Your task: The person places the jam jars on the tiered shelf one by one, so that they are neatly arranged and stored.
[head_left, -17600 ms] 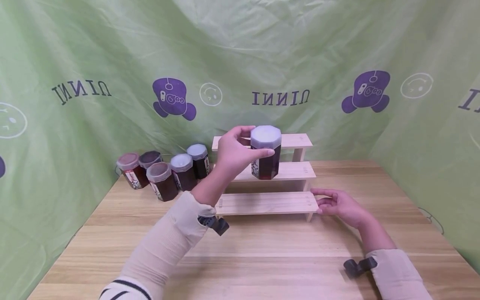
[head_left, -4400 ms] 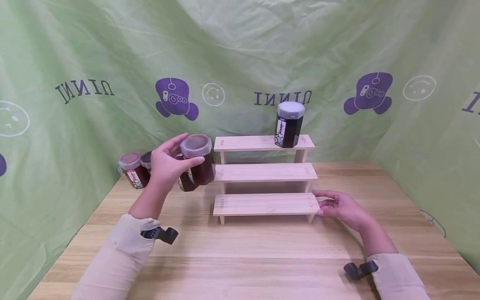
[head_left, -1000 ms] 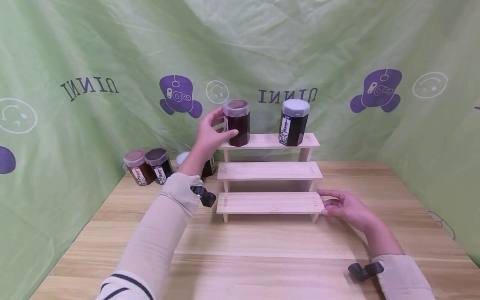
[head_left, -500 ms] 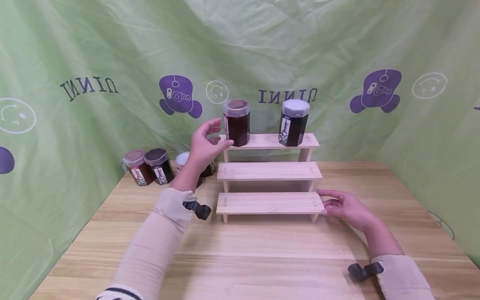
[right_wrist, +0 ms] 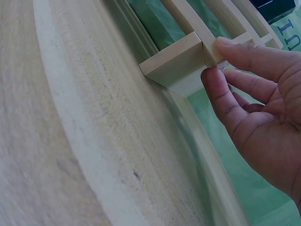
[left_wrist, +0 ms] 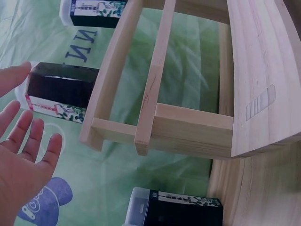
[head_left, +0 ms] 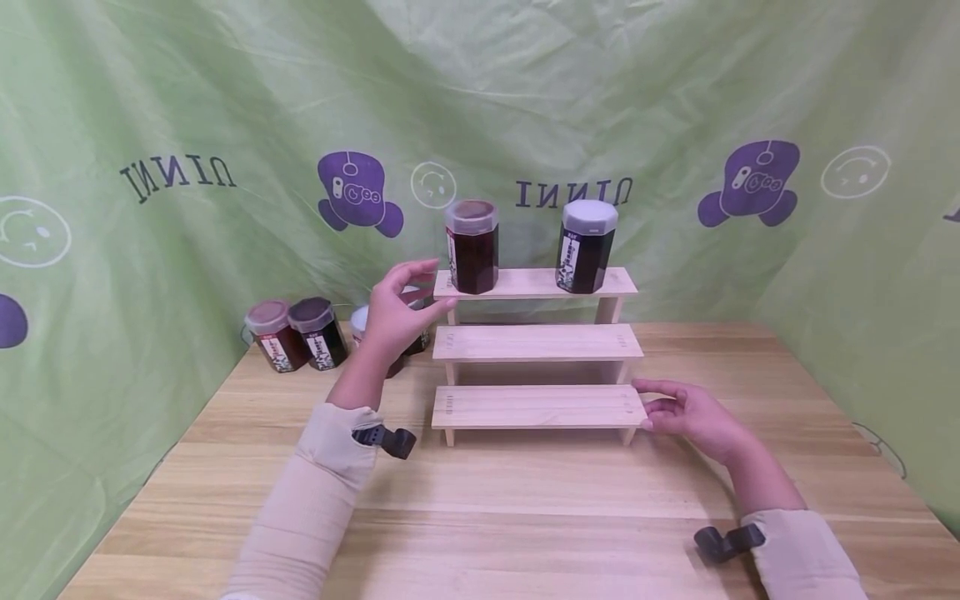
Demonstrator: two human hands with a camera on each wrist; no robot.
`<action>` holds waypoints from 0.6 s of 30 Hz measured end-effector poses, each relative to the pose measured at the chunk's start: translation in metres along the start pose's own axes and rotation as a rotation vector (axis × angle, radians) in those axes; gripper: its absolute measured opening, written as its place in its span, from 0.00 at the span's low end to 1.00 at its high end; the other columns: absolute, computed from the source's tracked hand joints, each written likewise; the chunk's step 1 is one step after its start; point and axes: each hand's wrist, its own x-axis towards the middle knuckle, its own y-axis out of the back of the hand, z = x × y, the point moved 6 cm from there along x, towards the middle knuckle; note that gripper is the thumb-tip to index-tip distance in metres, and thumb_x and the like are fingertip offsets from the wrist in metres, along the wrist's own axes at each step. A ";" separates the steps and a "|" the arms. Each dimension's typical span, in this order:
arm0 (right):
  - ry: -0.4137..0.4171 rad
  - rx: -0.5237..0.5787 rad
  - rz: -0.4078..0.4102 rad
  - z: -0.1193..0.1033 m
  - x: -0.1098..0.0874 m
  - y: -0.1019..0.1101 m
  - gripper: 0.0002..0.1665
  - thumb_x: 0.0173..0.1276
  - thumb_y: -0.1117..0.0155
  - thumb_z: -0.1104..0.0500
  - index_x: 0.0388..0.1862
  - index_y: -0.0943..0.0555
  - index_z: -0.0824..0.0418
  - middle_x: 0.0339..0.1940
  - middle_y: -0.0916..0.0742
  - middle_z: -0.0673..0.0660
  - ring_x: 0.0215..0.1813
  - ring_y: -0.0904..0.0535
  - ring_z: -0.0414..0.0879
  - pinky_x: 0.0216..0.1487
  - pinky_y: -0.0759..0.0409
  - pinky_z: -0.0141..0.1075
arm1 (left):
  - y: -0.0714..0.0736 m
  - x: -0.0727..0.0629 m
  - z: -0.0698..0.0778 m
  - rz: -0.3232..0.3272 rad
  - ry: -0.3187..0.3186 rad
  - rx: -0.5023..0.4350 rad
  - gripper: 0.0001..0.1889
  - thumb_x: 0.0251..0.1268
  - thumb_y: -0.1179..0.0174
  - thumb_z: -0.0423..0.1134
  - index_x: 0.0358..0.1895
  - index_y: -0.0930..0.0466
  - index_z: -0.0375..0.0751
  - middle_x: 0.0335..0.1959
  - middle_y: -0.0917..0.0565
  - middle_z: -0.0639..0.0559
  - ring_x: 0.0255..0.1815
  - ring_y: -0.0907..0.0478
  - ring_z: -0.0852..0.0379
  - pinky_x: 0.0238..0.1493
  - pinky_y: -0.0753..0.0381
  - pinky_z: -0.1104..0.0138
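My left hand [head_left: 395, 312] is just left of the three-step wooden shelf [head_left: 536, 410], its fingers parted and nothing in them. Near those fingers, a dark red jar [head_left: 474, 258] with a translucent lid stands upright on the left part of the top step. A dark jar with a white lid [head_left: 587, 254] stands on the same step, to the right. In the left wrist view, a gap separates the hand [left_wrist: 26, 155] from the shelf's end. My right hand [head_left: 697, 421] pinches the right end of the lowest step; the right wrist view shows thumb and finger at the board's corner [right_wrist: 214, 54].
A red jar [head_left: 279, 340] and a dark jar [head_left: 321, 335] stand together at the table's back left. Two white-lidded jars are partly hidden behind my left hand, one showing its lid [head_left: 358, 320]. A green printed curtain [head_left: 480, 100] surrounds the wooden table [head_left: 525, 508].
My left hand has let go of the dark red jar on the top step and drawn back down and left. My right hand stays at the lowest step's end.
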 end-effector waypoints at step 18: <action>0.006 0.005 0.005 0.002 0.001 0.001 0.43 0.61 0.32 0.69 0.71 0.41 0.77 0.55 0.21 0.72 0.49 0.19 0.40 0.48 0.18 0.32 | 0.029 -0.029 0.003 0.085 -0.077 -0.039 0.28 0.45 0.25 0.25 0.55 0.21 0.29 0.54 0.23 0.40 0.53 0.25 0.47 0.57 0.23 0.51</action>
